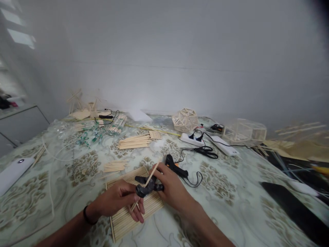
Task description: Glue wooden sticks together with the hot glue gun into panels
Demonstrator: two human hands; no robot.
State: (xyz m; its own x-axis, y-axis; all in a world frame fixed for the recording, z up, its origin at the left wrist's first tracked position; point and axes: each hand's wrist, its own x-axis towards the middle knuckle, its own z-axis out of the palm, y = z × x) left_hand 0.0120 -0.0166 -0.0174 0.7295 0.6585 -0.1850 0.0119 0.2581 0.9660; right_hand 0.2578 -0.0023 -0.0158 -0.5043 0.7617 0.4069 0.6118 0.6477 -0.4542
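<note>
My left hand [120, 199] pinches a thin wooden stick [151, 174], which slants up toward my right hand. My right hand [171, 185] is closed on a black hand tool [147, 188] whose exact kind I cannot make out; the stick crosses it. Under both hands lies a flat panel of wooden sticks [122, 224] set side by side, with sticks along its edges. A black glue gun [177, 168] with an orange trigger lies on the table just beyond my right hand.
Loose sticks [115, 166] and a larger stick pile [135, 140] lie beyond the panel. A white power strip [191, 139] with black cords stands at back right, near a ball-shaped stick frame [185, 120]. Green-and-white wrappers [91, 135] lie back left. A patterned cloth [221, 181] covers the table.
</note>
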